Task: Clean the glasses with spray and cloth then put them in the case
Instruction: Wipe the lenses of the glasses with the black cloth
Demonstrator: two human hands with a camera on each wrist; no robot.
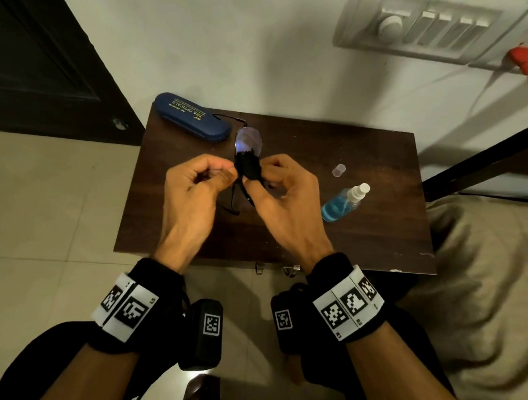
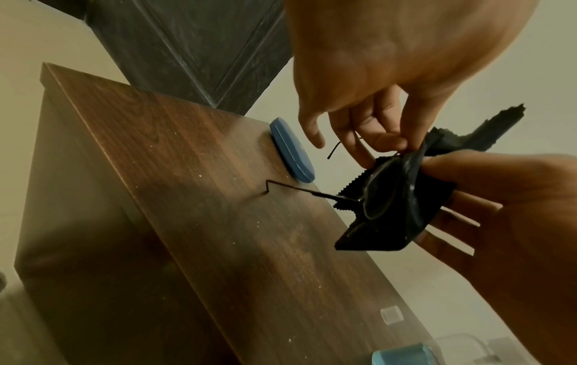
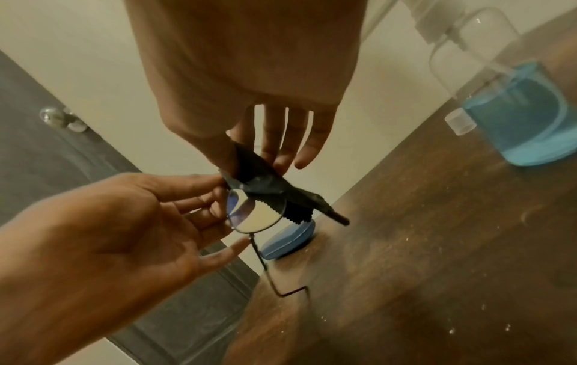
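Thin wire-framed glasses (image 1: 248, 140) are held up over the dark wooden table (image 1: 351, 240). My left hand (image 1: 226, 175) pinches the frame near the bridge (image 2: 395, 152). My right hand (image 1: 257, 181) pinches a black cloth (image 1: 248, 166) folded over one lens, thumb on one side and fingers behind (image 2: 452, 214). The other lens (image 3: 256, 213) is bare and catches the light. One temple arm (image 3: 281, 284) hangs down toward the table. The shut blue case (image 1: 192, 116) lies at the table's far left corner.
A spray bottle (image 1: 343, 202) with blue liquid lies on its side to the right, its clear cap (image 1: 338, 170) loose just beyond it. A dark door (image 1: 32, 68) is at the left, a wall behind, a switch panel (image 1: 425, 26) upper right, and beige bedding (image 1: 493, 278) at the right.
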